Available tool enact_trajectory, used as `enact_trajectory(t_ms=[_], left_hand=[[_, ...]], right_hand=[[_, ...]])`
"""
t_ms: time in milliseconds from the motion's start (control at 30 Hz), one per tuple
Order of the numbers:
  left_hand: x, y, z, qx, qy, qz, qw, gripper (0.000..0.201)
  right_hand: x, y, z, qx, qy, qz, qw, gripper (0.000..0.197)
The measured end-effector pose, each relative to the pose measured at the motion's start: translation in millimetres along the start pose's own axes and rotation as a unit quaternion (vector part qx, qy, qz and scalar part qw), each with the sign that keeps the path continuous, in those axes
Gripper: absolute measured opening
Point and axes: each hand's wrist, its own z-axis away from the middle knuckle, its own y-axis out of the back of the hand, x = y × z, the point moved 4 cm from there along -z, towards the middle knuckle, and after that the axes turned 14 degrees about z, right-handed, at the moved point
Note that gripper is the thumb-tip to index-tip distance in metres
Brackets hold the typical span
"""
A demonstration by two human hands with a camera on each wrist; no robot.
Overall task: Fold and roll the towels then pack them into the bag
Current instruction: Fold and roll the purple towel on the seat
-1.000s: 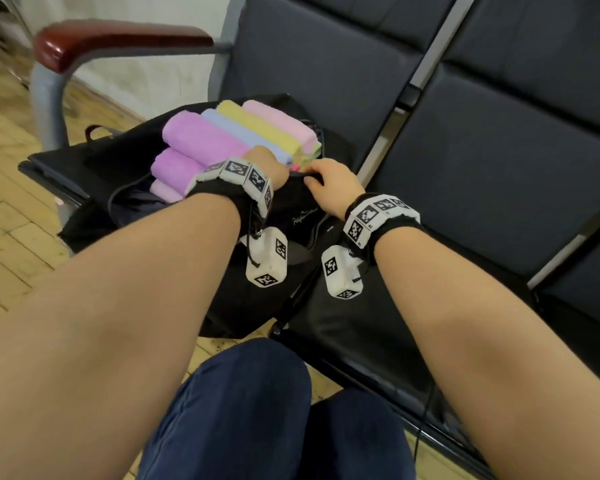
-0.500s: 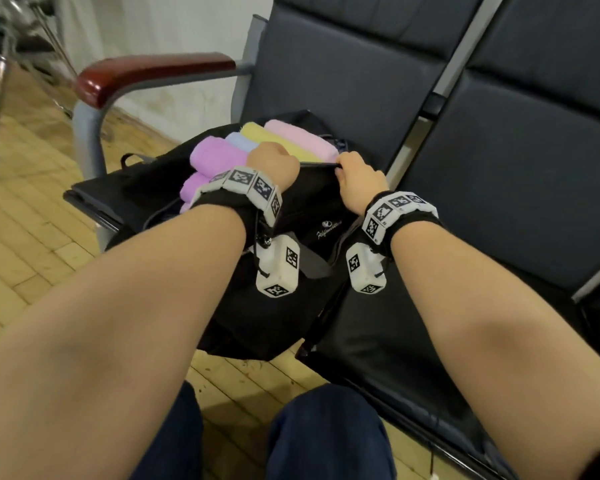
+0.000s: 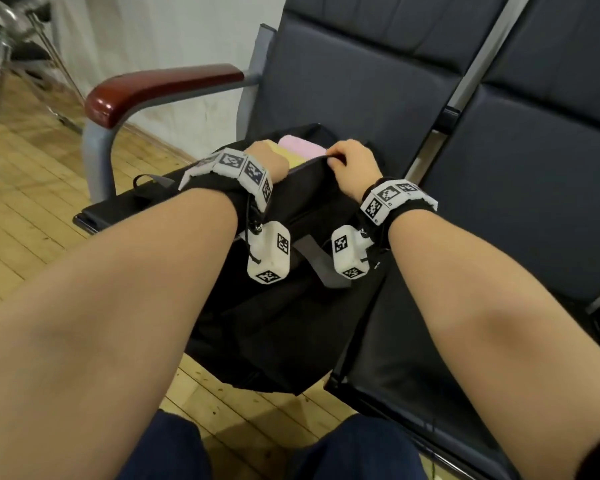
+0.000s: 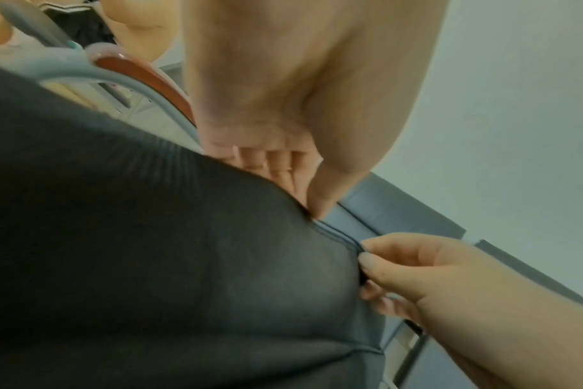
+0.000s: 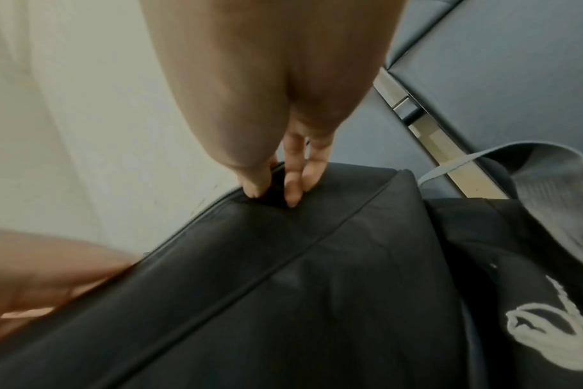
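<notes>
A black bag lies on the left seat of a bench. Both my hands hold its upper front edge. My left hand grips the rim, with the thumb on the outer fabric and the fingers curled behind it. To its right, my right hand pinches the same piped edge between thumb and fingers. Only a pink rolled towel and a strip of a yellow towel show above the raised edge. The other towels are hidden by the bag.
A red-brown armrest on a grey metal frame stands left of the bag. Dark padded backrests rise behind, with a second seat to the right. A grey strap hangs down the bag's front. Wooden floor lies to the left, and my knees are below.
Both hands have drawn the bag's front edge up and back over the towels. The purple and blue rolls, visible before, are now covered.
</notes>
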Motion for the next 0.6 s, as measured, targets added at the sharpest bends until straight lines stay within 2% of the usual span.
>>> enact_trajectory(t_ms=[133,200,267,400,500,600], left_hand=[[13,-21,-6,-0.041,-0.031,-0.012,0.999,0.041],[20,-29,-13,-0.068,-0.037,-0.002,0.997,0.039],[22,-31,-23,-0.082,-0.033,-0.032,0.996,0.036],[20,-36,-34,-0.092,0.008,-0.094,0.991,0.038],[21,-46,-38,-0.138,-0.010,-0.096,0.986,0.036],[18,-50,-38,-0.164,-0.034,-0.092,0.982,0.034]], right_hand=[[19,-7,-8,-0.025,-0.002,-0.087,0.996,0.020],[29,-7,-15,-0.033,-0.006,-0.089,0.995,0.021],[47,-11,-25,-0.048,-0.026,-0.036,0.998,0.025],[77,-33,-31,-0.177,-0.051,0.122,0.975,0.042],[83,-41,-25,-0.219,-0.021,0.127,0.967,0.053],[88,-37,-17,-0.230,-0.025,0.123,0.965,0.048]])
